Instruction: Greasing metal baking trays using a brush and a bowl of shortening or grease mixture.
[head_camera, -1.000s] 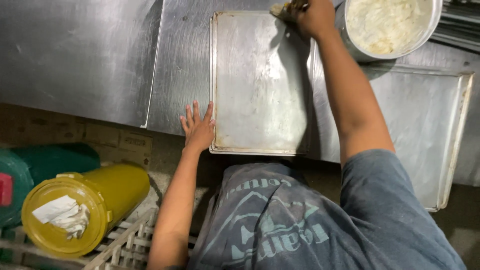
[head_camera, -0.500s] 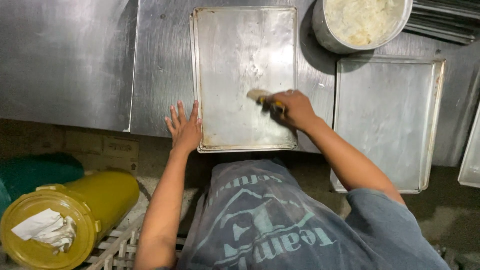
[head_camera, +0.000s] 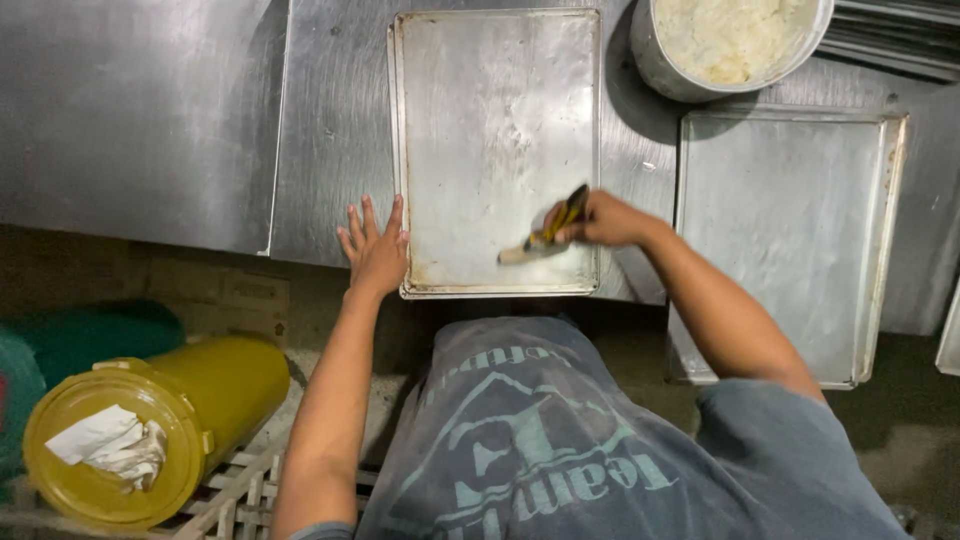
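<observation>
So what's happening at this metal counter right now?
A person leans over a steel counter. Their right hand holds a small brush, its tip on the near part of a metal baking tray. Their left hand lies flat against the tray's left edge. A pot of pale mixture and a second tray sit to the right.
</observation>
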